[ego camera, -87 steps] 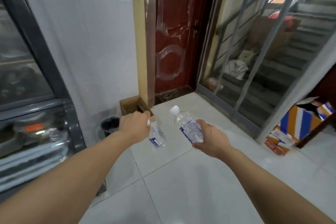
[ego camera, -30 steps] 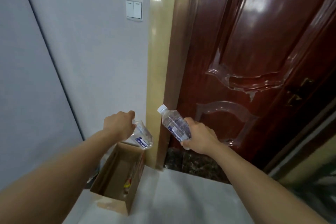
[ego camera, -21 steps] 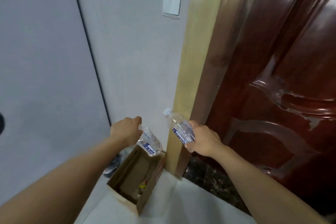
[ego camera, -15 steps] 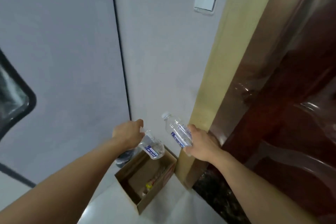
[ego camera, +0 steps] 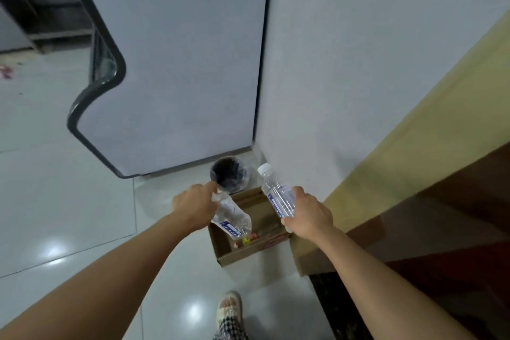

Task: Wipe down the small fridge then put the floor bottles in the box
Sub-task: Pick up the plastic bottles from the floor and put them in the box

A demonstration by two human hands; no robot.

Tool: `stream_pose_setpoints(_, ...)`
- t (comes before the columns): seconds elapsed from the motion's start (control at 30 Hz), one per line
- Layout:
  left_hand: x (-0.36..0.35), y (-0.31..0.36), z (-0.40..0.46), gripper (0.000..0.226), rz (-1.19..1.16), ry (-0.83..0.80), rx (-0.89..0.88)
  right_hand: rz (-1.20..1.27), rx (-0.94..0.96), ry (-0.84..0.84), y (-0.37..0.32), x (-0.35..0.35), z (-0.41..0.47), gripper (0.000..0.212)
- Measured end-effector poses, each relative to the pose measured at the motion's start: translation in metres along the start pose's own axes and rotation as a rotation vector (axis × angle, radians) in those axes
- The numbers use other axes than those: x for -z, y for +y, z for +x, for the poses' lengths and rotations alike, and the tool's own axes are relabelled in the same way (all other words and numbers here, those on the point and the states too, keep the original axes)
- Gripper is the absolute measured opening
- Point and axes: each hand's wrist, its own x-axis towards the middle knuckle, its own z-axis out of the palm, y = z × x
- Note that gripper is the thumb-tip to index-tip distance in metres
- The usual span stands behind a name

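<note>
Over box (ego camera: pixel 242 252), bottle-gripping hands (ego camera: pixel 193 208)

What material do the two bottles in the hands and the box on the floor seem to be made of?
Left-hand bottle and right-hand bottle: likely thin clear plastic, see-through, with printed labels; the right one has a white cap. Box: apparently brown matte cardboard, with folded flaps.

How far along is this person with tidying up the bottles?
Nearly finished, it seems. Both bottles are off the floor: the left hand holds one bottle tilted neck-up over the open cardboard box, the right hand grips the other bottle just above it. Neither is in the box yet. Whether the fridge was wiped cannot be told.
</note>
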Motion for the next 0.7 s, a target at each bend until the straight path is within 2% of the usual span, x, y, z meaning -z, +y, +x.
stream_pose_setpoints(0.4,-0.099,-0.037,0.091,0.019,-0.284,-0.169,0.255,-0.031,-0.077,-0.150,0.011,-0.077,0.100,0.062)
stream_pose_setpoints(0.7,-0.247,-0.036,0.167,0.016,-0.434,-0.255,0.433,-0.082,-0.112,-0.310,0.063,-0.192,0.210,0.059)
